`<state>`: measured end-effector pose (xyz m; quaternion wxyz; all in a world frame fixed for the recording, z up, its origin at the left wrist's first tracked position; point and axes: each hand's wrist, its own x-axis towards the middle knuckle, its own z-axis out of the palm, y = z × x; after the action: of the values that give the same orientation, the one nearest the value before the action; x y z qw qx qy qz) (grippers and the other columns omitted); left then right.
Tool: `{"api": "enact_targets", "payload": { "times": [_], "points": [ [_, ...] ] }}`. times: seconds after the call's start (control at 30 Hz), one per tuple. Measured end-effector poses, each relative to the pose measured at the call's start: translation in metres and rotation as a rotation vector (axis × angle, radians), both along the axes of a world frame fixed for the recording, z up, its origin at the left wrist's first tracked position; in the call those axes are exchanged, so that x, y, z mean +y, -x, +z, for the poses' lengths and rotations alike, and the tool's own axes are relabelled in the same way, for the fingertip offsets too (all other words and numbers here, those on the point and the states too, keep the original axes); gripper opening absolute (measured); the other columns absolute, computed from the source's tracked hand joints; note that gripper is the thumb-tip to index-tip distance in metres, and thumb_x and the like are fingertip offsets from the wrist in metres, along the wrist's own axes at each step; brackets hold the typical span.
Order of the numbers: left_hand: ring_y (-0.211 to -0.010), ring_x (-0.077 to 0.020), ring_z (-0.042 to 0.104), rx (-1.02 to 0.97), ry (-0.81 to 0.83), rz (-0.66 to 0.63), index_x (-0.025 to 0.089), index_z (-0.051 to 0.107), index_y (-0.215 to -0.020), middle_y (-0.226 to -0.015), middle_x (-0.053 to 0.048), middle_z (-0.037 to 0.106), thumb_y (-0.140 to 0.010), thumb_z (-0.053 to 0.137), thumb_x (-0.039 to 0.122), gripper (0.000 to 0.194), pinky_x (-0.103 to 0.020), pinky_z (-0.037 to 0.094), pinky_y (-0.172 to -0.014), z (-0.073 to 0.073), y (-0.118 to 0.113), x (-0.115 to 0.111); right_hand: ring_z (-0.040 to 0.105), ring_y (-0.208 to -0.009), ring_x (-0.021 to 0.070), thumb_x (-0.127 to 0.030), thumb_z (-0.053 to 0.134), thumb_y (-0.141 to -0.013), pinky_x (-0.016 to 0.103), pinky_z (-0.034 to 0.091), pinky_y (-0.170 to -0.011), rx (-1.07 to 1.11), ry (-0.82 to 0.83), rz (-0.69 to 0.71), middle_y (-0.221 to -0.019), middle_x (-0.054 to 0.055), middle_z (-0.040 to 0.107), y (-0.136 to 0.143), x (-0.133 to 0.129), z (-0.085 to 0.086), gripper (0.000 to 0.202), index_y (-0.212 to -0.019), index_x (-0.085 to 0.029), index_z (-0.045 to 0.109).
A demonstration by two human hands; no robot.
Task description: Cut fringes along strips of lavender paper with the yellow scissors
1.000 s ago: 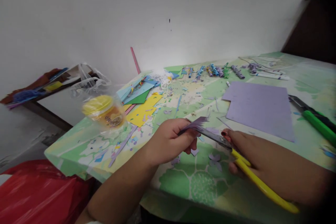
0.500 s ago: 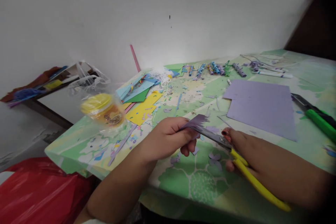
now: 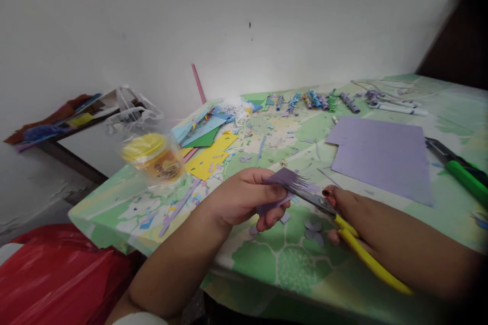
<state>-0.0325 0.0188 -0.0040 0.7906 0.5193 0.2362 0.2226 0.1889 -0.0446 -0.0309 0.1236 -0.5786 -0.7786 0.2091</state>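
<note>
My left hand point(image 3: 247, 195) pinches a small piece of purple paper point(image 3: 282, 177) between thumb and fingers. The paper's right edge is cut into a fine fringe. Yellow-handled scissors point(image 3: 368, 256) are gripped in my right hand point(image 3: 343, 213), and their blades reach to the fringed side of the paper. Part of the blades is hidden by the paper and my left fingers. Below the hands, purple paper scraps point(image 3: 313, 231) lie on the floral tablecloth point(image 3: 301, 266).
A large purple sheet point(image 3: 381, 157) lies right of my hands, beside a green-handled cutting tool point(image 3: 463, 175). Fringed paper rolls point(image 3: 314, 99) line the back. At left are a bagged yellow-lidded tub point(image 3: 152, 160), yellow paper point(image 3: 209, 157) and white string point(image 3: 234, 107).
The purple paper has turned in my left hand, so more of it and its fringe shows. The scissor handles have come slightly closer together. The view has shifted a little.
</note>
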Motion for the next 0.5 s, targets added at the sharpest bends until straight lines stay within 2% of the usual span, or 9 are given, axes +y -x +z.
{"api": "enact_targets", "payload": {
  "times": [0.17,0.3,0.4,0.5],
  "points": [
    [-0.029,-0.0063,0.046,-0.022,0.046,-0.042,0.011,0.061,-0.063,-0.041,0.001,0.057,-0.067,0.074,0.032,0.025,-0.013,0.035,-0.029,0.001,0.000,-0.002,0.067,-0.090,0.0292,-0.048,0.045,-0.078,0.039,0.052,-0.073,-0.047,-0.045,-0.007,-0.103,0.014,0.069,-0.001,0.002,-0.001,0.039,-0.105,-0.021,0.051],
    [-0.030,-0.0068,0.047,-0.031,0.056,-0.038,0.011,0.062,-0.065,-0.042,0.000,0.058,-0.068,0.072,0.031,0.022,-0.014,0.036,-0.030,0.001,0.000,0.000,0.065,-0.084,0.0288,-0.052,0.045,-0.078,0.041,0.051,-0.074,-0.057,-0.037,-0.028,-0.096,0.013,0.068,-0.005,0.004,-0.001,0.038,-0.100,-0.022,0.051],
    [-0.031,-0.0081,0.049,0.001,0.024,-0.032,0.011,0.063,-0.068,-0.046,-0.001,0.061,-0.067,0.070,0.030,0.020,-0.015,0.035,-0.029,0.001,0.002,0.002,0.063,-0.082,0.0283,-0.054,0.048,-0.077,0.042,0.050,-0.072,-0.046,-0.054,-0.043,-0.095,0.011,0.067,-0.009,0.006,0.000,0.038,-0.097,-0.023,0.053],
    [-0.034,-0.0087,0.052,0.061,-0.053,0.028,0.012,0.062,-0.069,-0.050,-0.001,0.064,-0.066,0.069,0.030,0.019,-0.016,0.037,-0.032,0.003,0.002,0.001,0.062,-0.080,0.0273,-0.054,0.051,-0.076,0.041,0.049,-0.069,-0.018,-0.049,-0.057,-0.094,0.008,0.067,-0.011,0.007,0.002,0.035,-0.094,-0.024,0.055]
  ]
}}
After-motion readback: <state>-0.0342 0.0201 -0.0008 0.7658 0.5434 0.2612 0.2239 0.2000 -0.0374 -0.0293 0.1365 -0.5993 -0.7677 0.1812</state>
